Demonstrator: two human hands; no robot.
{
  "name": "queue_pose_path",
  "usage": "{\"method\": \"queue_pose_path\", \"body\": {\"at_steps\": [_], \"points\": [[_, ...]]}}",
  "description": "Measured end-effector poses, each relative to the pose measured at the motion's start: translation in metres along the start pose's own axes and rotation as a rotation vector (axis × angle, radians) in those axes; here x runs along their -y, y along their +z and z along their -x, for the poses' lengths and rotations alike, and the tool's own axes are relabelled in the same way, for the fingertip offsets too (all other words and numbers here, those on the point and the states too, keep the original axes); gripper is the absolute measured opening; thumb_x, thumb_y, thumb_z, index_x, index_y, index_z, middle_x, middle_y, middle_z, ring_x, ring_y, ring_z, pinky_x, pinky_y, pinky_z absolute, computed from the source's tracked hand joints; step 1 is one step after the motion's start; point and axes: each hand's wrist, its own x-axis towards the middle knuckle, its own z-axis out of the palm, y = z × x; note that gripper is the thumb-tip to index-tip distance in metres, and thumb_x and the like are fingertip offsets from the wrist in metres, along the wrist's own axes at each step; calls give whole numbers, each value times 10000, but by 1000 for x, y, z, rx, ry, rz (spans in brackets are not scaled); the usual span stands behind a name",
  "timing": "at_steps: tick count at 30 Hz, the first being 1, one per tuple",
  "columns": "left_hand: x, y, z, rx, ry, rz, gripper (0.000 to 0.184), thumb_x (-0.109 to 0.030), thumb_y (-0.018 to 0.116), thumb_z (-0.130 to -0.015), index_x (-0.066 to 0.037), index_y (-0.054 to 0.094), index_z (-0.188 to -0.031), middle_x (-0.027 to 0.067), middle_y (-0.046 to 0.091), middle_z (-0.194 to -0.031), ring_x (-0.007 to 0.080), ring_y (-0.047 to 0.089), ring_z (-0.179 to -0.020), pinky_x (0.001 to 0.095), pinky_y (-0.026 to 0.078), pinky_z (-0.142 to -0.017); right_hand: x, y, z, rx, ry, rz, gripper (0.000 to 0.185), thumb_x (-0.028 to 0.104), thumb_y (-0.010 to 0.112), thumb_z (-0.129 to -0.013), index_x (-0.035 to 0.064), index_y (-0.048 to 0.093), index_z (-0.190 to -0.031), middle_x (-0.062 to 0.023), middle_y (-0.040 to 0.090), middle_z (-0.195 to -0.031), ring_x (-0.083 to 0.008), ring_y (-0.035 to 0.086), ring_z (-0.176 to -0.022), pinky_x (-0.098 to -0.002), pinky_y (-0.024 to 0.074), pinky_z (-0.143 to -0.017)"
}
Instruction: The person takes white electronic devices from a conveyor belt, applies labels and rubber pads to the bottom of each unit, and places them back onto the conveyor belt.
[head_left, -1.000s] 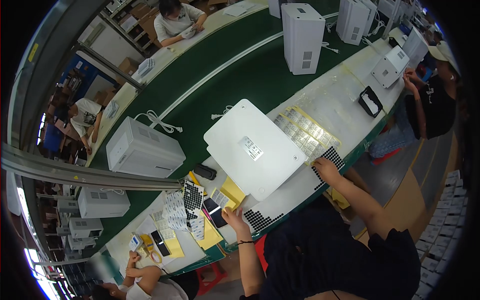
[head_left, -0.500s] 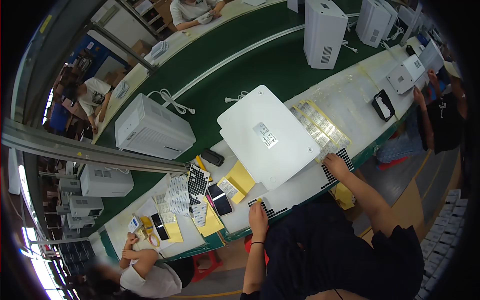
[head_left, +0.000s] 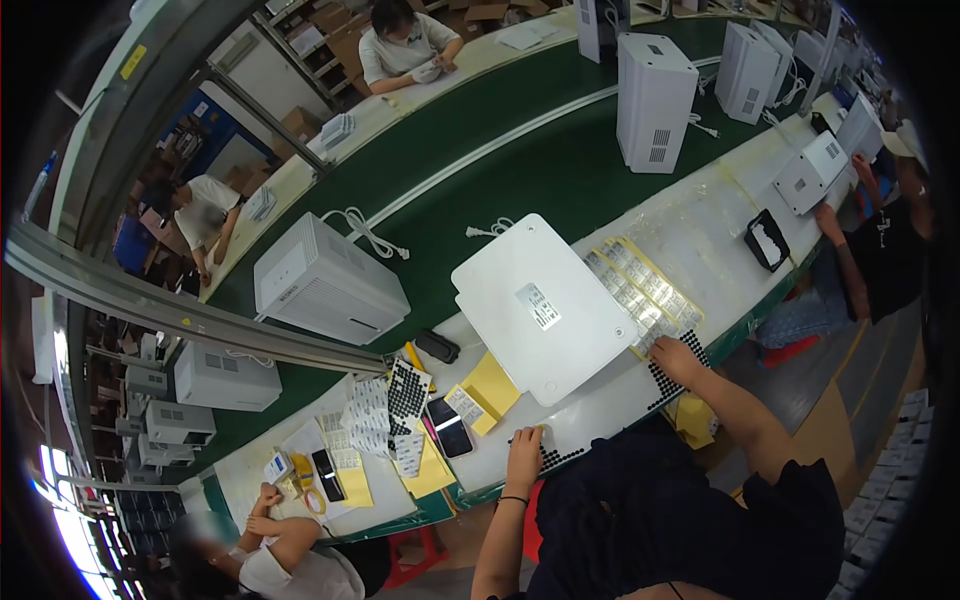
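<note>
A white plastic base panel (head_left: 580, 340) lies on the bench in front of me, with a printed label (head_left: 541, 306) at its middle and round marks near its corners. My right hand (head_left: 677, 362) rests on a sheet of black round pads (head_left: 692, 349) at the panel's right. Its thumb and fingers are together, and anything between them is hidden. Near the bench edge, my left hand (head_left: 524, 457) touches a second sheet of black pads (head_left: 560, 459). Its fingers are bent together, with a small yellow bit at a fingertip; what they hold does not show clearly.
Printed label sheets (head_left: 640, 285) lie right of the panel. To the left are a phone (head_left: 450, 428), a yellow sheet (head_left: 490, 390), a black case (head_left: 437, 346) and more pad sheets (head_left: 408, 395). White appliances (head_left: 335, 280) stand on the green conveyor (head_left: 440, 255). Co-workers sit on both sides and opposite.
The camera view has tilted, so the scene sits lower in the picture. Both hands stay by their pad sheets, with little visible movement. The panel stays in place on the bench.
</note>
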Motion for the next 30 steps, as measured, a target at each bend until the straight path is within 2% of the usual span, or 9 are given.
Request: {"method": "queue_pose_path", "body": {"at_steps": [6, 7, 10, 11, 14, 15, 18, 24, 30], "points": [[4, -3, -5, 29, -69, 167, 392, 88, 503, -750, -6, 557, -1127, 194, 566, -979, 370, 530, -918, 449, 454, -840, -8, -4, -17, 61, -88, -19, 109, 78, 626, -767, 26, 571, -846, -149, 573, -888, -329, 557, -892, -413, 461, -802], [2, -6, -4, -11, -111, 241, 356, 64, 526, -792, 4, 551, -1142, 209, 563, -976, 382, 532, -917, 447, 453, -836, -10, -12, -28, 91, 50, -126, 129, 77, 636, -768, 16, 570, -860, -179, 575, -886, -360, 553, -891, -425, 455, -805], [-2, -9, -10, -245, -224, 434, 316, 21, 569, -827, 9, 550, -1143, 202, 566, -987, 376, 545, -921, 430, 460, -819, 29, -77, -99, -328, 323, -383, 135, 74, 619, -827, -18, 549, -898, -211, 559, -878, -392, 546, -884, -435, 447, -778], [11, 9, -9, -295, -339, 544, 319, -18, 612, -850, 9, 537, -1159, 150, 572, -975, 293, 563, -896, 380, 467, -785, 33, -95, -123, -482, 241, -421, 142, 85, 616, -860, -19, 532, -909, -173, 552, -851, -329, 555, -842, -386, 448, -763], [-8, -11, -28, -388, -535, 903, 345, -47, 642, -862, 8, 520, -1179, 84, 563, -986, 185, 544, -876, 310, 460, -755, 91, -196, -187, -600, 105, -719, 139, 97, 621, -881, 1, 528, -920, -105, 523, -846, -215, 529, -805, -313, 436, -761], [-10, -15, -33, -417, -539, 1054, 407, -22, 639, -871, -25, 472, -1243, 8, 537, -989, 91, 516, -838, 229, 432, -723, 109, -220, -199, -622, 52, -758, 134, 98, 620, -885, 4, 531, -923, -87, 516, -849, -184, 520, -799, -295, 430, -759], [-31, -37, -45, -476, -526, 1366, 403, -12, 648, -864, -30, 480, -1230, 26, 551, -1030, 92, 515, -869, 224, 426, -722, 142, -255, -224, -471, -83, -711, 143, 106, 614, -891, 3, 531, -945, -85, 521, -864, -187, 524, -813, -299, 435, -768], [-50, -58, -42, -474, -521, 1415, 405, 10, 656, -853, -23, 479, -1217, 32, 552, -1048, 88, 523, -913, 209, 444, -728, 151, -252, -247, -295, -43, -551, 150, 111, 593, -897, 7, 514, -972, -90, 530, -885, -219, 519, -857, -319, 440, -786], [-48, -53, -28, -487, -564, 1285, 316, 23, 661, -845, -13, 534, -1133, 61, 555, -1073, 121, 535, -1005, 261, 489, -838, 152, -257, -253, -295, -135, -365, 119, 108, 570, -899, 19, 506, -942, -114, 542, -903, -272, 521, -893, -366, 432, -804]]}}
